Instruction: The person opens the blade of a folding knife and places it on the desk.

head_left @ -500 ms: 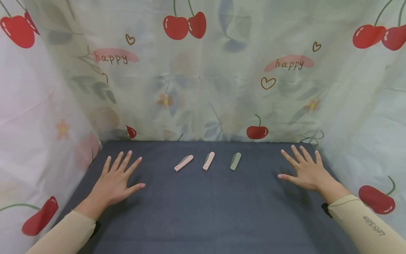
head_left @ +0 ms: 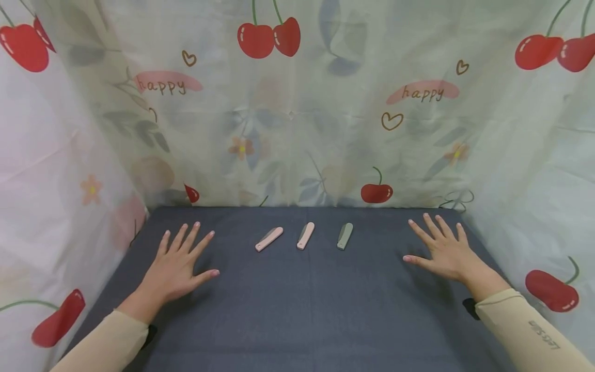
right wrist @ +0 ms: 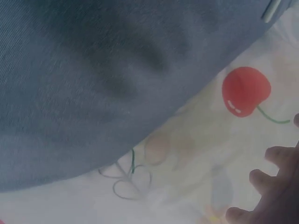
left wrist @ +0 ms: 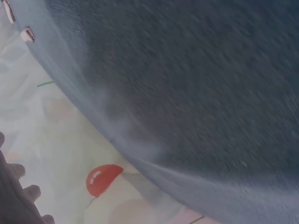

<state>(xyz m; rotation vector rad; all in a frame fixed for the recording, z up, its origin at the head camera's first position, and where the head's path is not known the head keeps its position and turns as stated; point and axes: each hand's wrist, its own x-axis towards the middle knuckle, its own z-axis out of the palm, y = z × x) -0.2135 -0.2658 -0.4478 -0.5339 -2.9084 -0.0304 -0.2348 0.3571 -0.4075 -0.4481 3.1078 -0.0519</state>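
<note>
Three small folded knives lie in a row at the back of the dark grey cloth [head_left: 307,310]: a pink one [head_left: 269,239], a second pink one [head_left: 306,236] and a grey-green one [head_left: 345,236]. My left hand [head_left: 178,263] is spread flat over the cloth, left of the knives, holding nothing. On the other side my right hand [head_left: 441,250] is spread flat too, right of the green knife. In the left wrist view the pink knives' tips [left wrist: 26,33] show at the top left corner. The right wrist view catches the green knife's end [right wrist: 272,10] at the top right.
A cherry-printed curtain [head_left: 297,103] walls in the cloth at the back and both sides. Both forearms wear beige sleeves [head_left: 525,330]. Open cloth stretches between the hands in front of the knives.
Both hands have slid slightly inward toward the knives, still spread flat. The knives have not moved.
</note>
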